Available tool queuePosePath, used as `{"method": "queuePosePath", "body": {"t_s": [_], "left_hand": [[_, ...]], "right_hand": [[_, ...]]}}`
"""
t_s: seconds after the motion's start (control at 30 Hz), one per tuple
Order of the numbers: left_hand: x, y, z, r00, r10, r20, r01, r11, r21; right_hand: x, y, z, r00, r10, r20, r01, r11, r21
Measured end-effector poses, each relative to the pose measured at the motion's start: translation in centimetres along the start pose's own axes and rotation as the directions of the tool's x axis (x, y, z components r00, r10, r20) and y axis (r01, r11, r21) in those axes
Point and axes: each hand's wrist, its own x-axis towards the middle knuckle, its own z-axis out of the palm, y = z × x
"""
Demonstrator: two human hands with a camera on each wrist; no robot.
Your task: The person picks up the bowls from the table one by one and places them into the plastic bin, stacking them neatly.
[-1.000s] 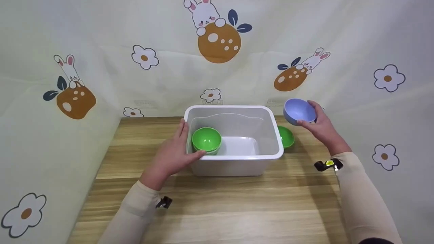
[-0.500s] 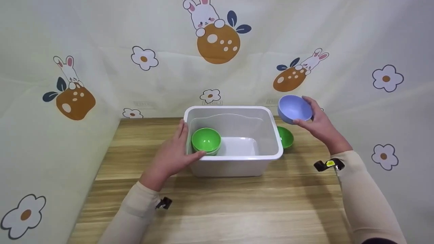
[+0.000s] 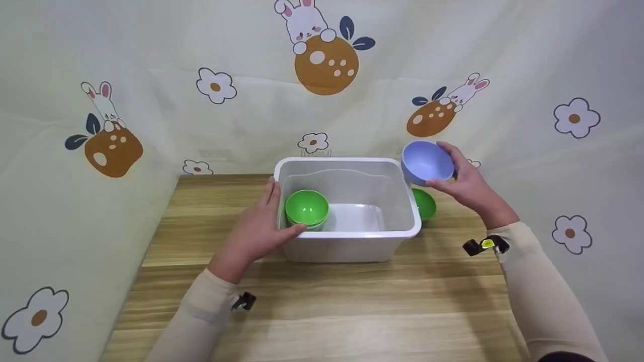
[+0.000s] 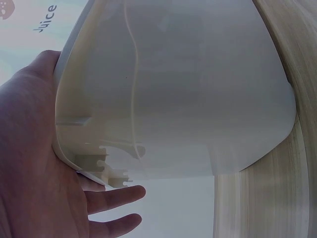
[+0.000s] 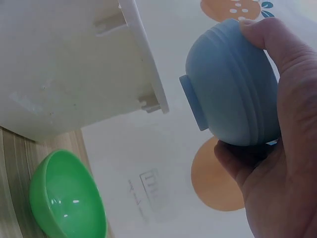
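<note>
My right hand (image 3: 470, 183) holds a blue bowl (image 3: 426, 162) by its side, thumb at the near edge. The bowl is tilted, beside and above the right rim of a white plastic bin (image 3: 352, 235). In the right wrist view, the blue bowl's (image 5: 233, 89) foot points toward the bin (image 5: 74, 64). My left hand (image 3: 251, 234) rests against the bin's near left corner, fairly straight fingers along the outside and thumb on the front rim. Inside the bin at the left stands a stack of green bowls (image 3: 307, 207).
Another green bowl (image 3: 425, 203) is on the wooden table (image 3: 322, 306) right of the bin, partly hidden by it. A cream curtain (image 3: 241, 120) printed with rabbits and flowers hangs behind and along both sides.
My right hand has carried the blue bowl leftward, from right of the bin to its right rim. The left hand and the bin stay in place.
</note>
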Motion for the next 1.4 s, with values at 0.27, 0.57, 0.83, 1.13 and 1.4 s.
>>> {"method": "queuePosePath", "body": {"t_s": [0.27, 0.57, 0.83, 1.13, 1.4], "left_hand": [[0.0, 0.1, 0.0, 1.0, -0.001, 0.004, 0.001, 1.0, 0.002], [-0.1, 0.1, -0.1, 1.0, -0.013, 0.008, 0.013, 1.0, 0.001], [0.0, 0.0, 0.0, 1.0, -0.017, 0.005, 0.017, 1.0, 0.012], [-0.1, 0.1, -0.1, 1.0, -0.018, 0.016, 0.017, 1.0, 0.017], [-0.2, 0.2, -0.1, 1.0, -0.022, 0.014, 0.022, 1.0, 0.005]], "right_hand": [[0.0, -1.3, 0.7, 0.999, 0.002, 0.034, -0.001, 1.0, -0.011], [0.7, -2.2, 1.8, 0.995, -0.058, 0.077, 0.056, 0.998, 0.025], [1.3, -2.7, 2.8, 0.989, -0.095, 0.11, 0.09, 0.995, 0.048], [1.9, -3.4, 3.7, 0.983, -0.1, 0.155, 0.099, 0.995, 0.016], [2.5, -3.9, 4.4, 0.974, -0.118, 0.191, 0.116, 0.993, 0.021]]}}
